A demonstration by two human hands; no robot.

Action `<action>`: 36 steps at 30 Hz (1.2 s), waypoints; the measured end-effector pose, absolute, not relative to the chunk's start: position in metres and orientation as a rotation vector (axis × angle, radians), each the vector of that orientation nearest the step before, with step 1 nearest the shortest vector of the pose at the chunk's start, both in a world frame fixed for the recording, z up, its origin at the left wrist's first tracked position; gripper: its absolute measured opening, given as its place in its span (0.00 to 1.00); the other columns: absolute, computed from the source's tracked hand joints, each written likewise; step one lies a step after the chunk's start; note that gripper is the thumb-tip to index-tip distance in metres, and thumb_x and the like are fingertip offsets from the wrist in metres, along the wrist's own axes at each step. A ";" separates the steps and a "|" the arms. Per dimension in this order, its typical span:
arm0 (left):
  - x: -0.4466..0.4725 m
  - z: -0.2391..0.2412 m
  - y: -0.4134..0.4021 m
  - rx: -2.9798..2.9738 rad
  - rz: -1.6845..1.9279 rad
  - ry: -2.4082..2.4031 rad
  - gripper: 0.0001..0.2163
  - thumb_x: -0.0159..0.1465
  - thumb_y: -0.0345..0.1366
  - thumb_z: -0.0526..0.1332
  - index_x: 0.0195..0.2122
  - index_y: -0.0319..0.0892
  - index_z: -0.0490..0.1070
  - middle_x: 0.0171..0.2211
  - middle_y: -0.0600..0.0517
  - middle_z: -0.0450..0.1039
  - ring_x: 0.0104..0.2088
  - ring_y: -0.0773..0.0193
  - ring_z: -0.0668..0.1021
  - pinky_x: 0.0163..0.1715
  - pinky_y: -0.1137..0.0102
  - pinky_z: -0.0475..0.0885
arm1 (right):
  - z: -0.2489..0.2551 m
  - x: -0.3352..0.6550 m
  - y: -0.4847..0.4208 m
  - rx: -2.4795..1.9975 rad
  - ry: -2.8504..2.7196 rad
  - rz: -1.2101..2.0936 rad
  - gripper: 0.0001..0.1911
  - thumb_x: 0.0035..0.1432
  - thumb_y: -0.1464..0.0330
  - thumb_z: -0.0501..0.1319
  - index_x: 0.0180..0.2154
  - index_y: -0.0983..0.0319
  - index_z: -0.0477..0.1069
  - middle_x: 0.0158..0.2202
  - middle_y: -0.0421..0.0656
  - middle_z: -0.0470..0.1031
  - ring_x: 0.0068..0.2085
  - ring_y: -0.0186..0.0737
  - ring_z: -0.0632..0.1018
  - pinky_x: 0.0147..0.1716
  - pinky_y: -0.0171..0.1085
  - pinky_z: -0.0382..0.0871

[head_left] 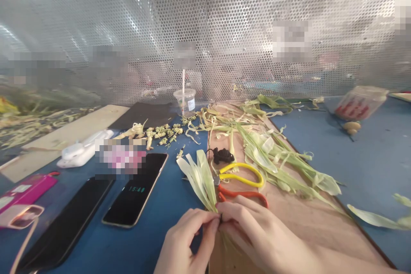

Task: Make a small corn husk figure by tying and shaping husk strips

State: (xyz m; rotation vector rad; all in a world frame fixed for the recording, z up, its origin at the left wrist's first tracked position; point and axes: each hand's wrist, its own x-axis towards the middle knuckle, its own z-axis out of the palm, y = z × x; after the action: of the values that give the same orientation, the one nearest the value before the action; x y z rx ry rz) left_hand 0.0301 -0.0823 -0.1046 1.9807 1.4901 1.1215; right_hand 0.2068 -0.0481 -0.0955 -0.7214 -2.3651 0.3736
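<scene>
A fan of pale green corn husk strips (201, 180) rises from between my two hands, its narrowed end pinched in the fingers. My left hand (189, 235) is closed, thumb and fingertips pressed on that end. From the other side my right hand (257, 231) closes on the same spot, where a small dark bit, perhaps thread, shows between the fingertips. Just beyond lie scissors (240, 175) with one yellow and one orange-red handle, their blades partly behind the husk. A tangled clump of black thread (222, 154) sits above them.
Loose husks (272, 158) cover much of a brown board (308, 218). A phone (136, 192), a long black object (69, 222), a magenta box (28, 190) and a white device (83, 150) lie left. A plastic cup (186, 102) stands behind; a tilted clear container (361, 102) is right.
</scene>
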 end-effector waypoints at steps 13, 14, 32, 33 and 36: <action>0.029 -0.104 -0.082 1.957 1.040 1.662 0.12 0.61 0.42 0.56 0.26 0.43 0.73 0.21 0.55 0.72 0.21 0.69 0.71 0.19 0.80 0.65 | -0.099 0.202 -0.043 -0.722 -2.355 0.119 0.06 0.61 0.69 0.54 0.37 0.63 0.69 0.29 0.43 0.71 0.32 0.38 0.72 0.32 0.35 0.68; 0.029 -0.102 -0.082 1.942 1.031 1.667 0.11 0.61 0.42 0.56 0.27 0.43 0.73 0.21 0.55 0.72 0.21 0.69 0.71 0.19 0.80 0.65 | -0.101 0.202 -0.043 -0.722 -2.353 0.128 0.06 0.61 0.69 0.54 0.36 0.63 0.69 0.29 0.43 0.71 0.33 0.38 0.72 0.32 0.35 0.67; 0.031 -0.095 -0.080 1.878 0.949 1.672 0.10 0.60 0.38 0.56 0.25 0.44 0.72 0.21 0.56 0.72 0.22 0.68 0.72 0.22 0.79 0.65 | -0.105 0.202 -0.044 -0.736 -2.334 0.323 0.09 0.61 0.74 0.53 0.28 0.62 0.66 0.27 0.41 0.70 0.30 0.35 0.70 0.30 0.33 0.63; 0.031 -0.095 -0.080 1.881 0.951 1.679 0.10 0.60 0.38 0.56 0.25 0.44 0.72 0.21 0.56 0.72 0.22 0.68 0.72 0.22 0.79 0.65 | -0.104 0.202 -0.044 -0.752 -2.332 0.378 0.08 0.60 0.74 0.53 0.28 0.62 0.65 0.28 0.41 0.70 0.30 0.34 0.70 0.31 0.33 0.63; 0.032 -0.094 -0.079 1.887 0.949 1.686 0.10 0.60 0.39 0.56 0.25 0.43 0.72 0.20 0.56 0.72 0.21 0.69 0.71 0.20 0.79 0.64 | -0.103 0.202 -0.043 -0.819 -2.311 0.517 0.04 0.57 0.74 0.57 0.29 0.62 0.65 0.29 0.40 0.70 0.31 0.34 0.71 0.31 0.32 0.64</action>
State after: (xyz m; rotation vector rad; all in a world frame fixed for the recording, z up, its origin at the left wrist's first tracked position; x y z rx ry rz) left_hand 0.0320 -0.0795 -0.0945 1.8873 1.6862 0.9489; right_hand 0.2023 -0.0434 -0.1029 -0.8193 -2.3112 0.5173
